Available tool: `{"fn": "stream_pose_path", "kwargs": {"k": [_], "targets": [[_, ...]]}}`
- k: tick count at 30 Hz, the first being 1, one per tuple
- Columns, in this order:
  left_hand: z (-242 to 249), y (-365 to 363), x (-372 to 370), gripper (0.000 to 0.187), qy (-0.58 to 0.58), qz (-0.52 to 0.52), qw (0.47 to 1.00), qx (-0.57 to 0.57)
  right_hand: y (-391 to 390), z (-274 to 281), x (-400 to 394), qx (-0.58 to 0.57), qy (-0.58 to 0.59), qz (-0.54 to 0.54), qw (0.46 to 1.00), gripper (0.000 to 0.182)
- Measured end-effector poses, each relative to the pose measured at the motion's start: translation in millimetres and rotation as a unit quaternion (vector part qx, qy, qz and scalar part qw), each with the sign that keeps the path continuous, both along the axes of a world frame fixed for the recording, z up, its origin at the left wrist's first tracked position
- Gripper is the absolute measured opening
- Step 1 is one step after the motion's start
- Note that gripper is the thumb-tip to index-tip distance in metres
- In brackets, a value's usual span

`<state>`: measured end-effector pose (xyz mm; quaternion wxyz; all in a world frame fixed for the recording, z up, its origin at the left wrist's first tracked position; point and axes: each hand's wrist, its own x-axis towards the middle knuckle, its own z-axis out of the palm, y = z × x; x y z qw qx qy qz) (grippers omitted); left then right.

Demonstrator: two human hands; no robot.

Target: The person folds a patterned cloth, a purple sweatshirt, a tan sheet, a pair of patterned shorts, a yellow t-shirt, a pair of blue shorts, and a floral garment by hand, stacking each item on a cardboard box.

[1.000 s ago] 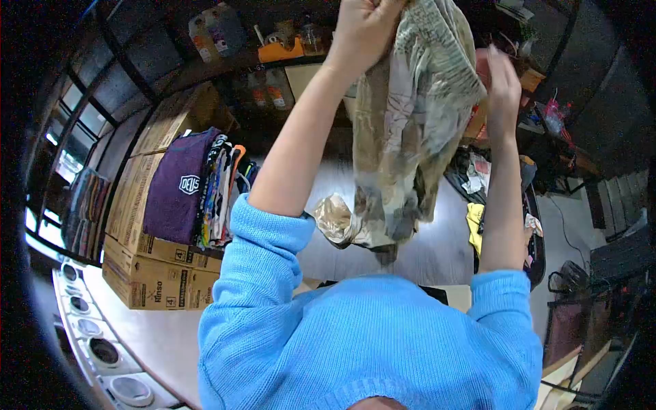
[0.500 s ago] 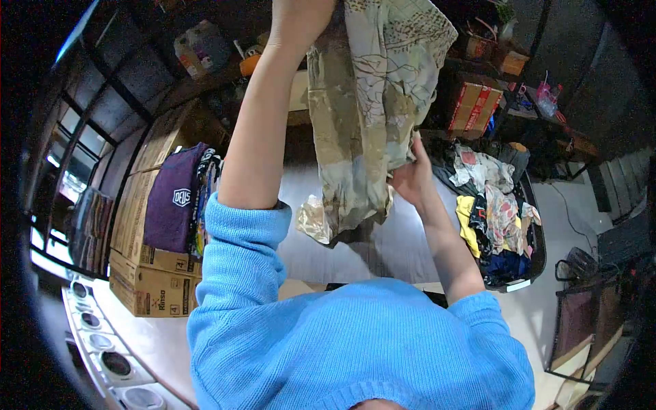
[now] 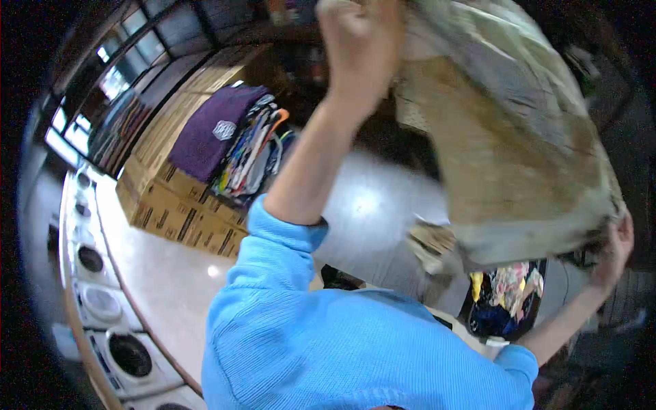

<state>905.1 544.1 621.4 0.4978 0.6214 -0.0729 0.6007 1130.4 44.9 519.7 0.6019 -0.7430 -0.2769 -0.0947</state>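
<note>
A thin tan and grey-green patterned garment (image 3: 519, 157) hangs stretched out before me, above the table; its exact kind is hard to tell. My left hand (image 3: 362, 48) is raised high at the top of the view, closed in a fist at the garment's upper left edge. Out at the lower right, my right hand (image 3: 620, 239) pinches the garment's bottom corner, its fingers partly behind the cloth. A crumpled tan part (image 3: 432, 246), blurred, dangles low at the left side of the cloth.
Below lies a pale, shiny table (image 3: 365, 205). Folded clothes (image 3: 249, 150), with a purple shirt (image 3: 205, 130) in front, sit on cardboard boxes (image 3: 184, 212) at left. A dark bin of mixed clothes (image 3: 506, 301) stands at right. Front-loading washers (image 3: 126, 352) line the far left.
The garment has swung right and spread wide. My right hand has moved far out to the right, and my left has shifted right. The view has turned, with the boxes now more central.
</note>
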Motion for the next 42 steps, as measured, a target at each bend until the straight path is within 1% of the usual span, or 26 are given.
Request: {"fn": "stream_pose_path", "kwargs": {"k": [2,4,6,8,9,10,11,12,13,14,15,16,17,18,20,21,22,23,24,26,29,33,35,38,41,42], "targets": [[-0.1,-4.3,-13.0,0.041,-0.006,-0.074,0.997,-0.024,13.0,33.3,13.2,0.043,-0.03,-0.024,0.998,0.041],[-15.5,4.8,-14.0,0.037,-0.058,-0.097,0.993,-0.023,41.1,55.5,21.9,0.069,-0.053,-0.009,0.996,0.04],[-31.6,7.7,-7.9,0.035,-0.147,-0.072,0.986,-0.038,70.7,63.3,32.0,0.096,-0.074,-0.003,0.993,0.04],[-50.8,20.3,-22.2,0.034,-0.088,0.023,0.994,-0.065,94.9,46.6,80.7,0.029,-0.07,0.02,0.997,0.039],[-62.6,28.7,-29.0,0.034,-0.058,0.071,0.993,-0.08,114.1,33.3,100.9,-0.005,-0.069,0.032,0.997,0.039],[-78.1,39.1,-32.9,0.038,-0.039,0.094,0.989,-0.109,150.4,13.1,102.7,0.05,0.008,0.09,0.995,0.036],[-95.1,51.1,-36.6,0.038,-0.014,0.115,0.983,-0.142,177.6,-5.8,115.4,0.036,0.038,0.108,0.993,0.035],[-114.6,64.0,-39.7,0.038,0.011,0.135,0.975,-0.175,213.3,-24.8,116.0,-0.008,0.04,0.073,0.996,0.033],[-139.3,82.1,-39.6,0.037,0.007,0.166,0.969,-0.182,249.0,-48.8,111.5,0.024,0.047,0.112,0.992,0.033],[-158.8,95.7,-45.9,0.041,0.029,0.175,0.959,-0.219,285.7,-72.3,102.4,0.035,0.062,0.114,0.991,0.03],[-198.3,122.2,-48.5,0.043,0.049,0.192,0.945,-0.262,315.6,-93.4,88.0,-0.004,0.1,0.084,0.991,0.028],[-237.2,148.7,-51.1,0.046,0.069,0.206,0.928,-0.303,338.9,-122.9,87.5,-0.076,0.036,0.073,0.994,0.026],[-266.2,163.3,-63.4,0.05,0.11,0.233,0.902,-0.345,361.2,-155.7,76.8,-0.076,-0.002,0.104,0.992,0.026],[-307.9,184.7,-74.8,0.055,0.198,0.31,0.851,-0.376,376.1,-202.6,78.1,-0.091,-0.011,0.109,0.99,0.029],[-387.2,214.9,-98.7,0.065,0.355,0.384,0.762,-0.382,402.4,-238.2,8.8,-0.223,-0.065,0.064,0.97,0.041],[-413.2,211.0,-100.9,0.074,0.43,0.466,0.694,-0.341,409.5,-273.8,-13.6,-0.239,-0.067,0.085,0.965,0.043],[-430.3,201.8,-108.7,0.076,0.464,0.455,0.722,-0.235,409.6,-288.2,-51.0,-0.278,-0.111,0.102,0.949,0.046],[-443.6,192.6,-115.1,0.077,0.493,0.433,0.744,-0.126,411.5,-307.8,-86.2,-0.386,-0.131,0.069,0.91,0.054],[-446.6,183.0,-112.5,0.076,0.555,0.39,0.734,-0.041,408.5,-335.0,-110.3,-0.405,-0.15,0.094,0.897,0.061],[-442.1,159.4,-101.5,0.075,0.648,0.279,0.696,0.134,407.3,-342.3,-158.8,-0.501,-0.106,0.131,0.849,0.063],[-470.3,154.9,-88.3,0.072,0.674,0.162,0.674,0.257,393.9,-367.6,-192.5,-0.55,-0.149,0.135,0.811,0.064],[-500.3,166.2,-87.4,0.069,0.664,0.175,0.669,0.285,378.2,-390.4,-196.1,-0.549,-0.113,0.091,0.823,0.063],[-499.5,163.6,-89.0,0.069,0.672,0.168,0.664,0.281,379.6,-387.7,-195.5,-0.553,-0.099,0.083,0.823,0.062],[-497.6,158.0,-78.8,0.067,0.657,0.166,0.686,0.265,382.3,-387.0,-192.8,-0.551,-0.096,0.074,0.826,0.063],[-477.2,153.2,-41.9,0.066,0.595,0.059,0.705,0.381,382.4,-386.5,-193.1,-0.559,-0.089,0.076,0.821,0.064],[-480.4,150.5,-24.8,0.064,0.592,0.046,0.692,0.41,382.8,-383.5,-192.7,-0.565,-0.082,0.077,0.818,0.065]]}}
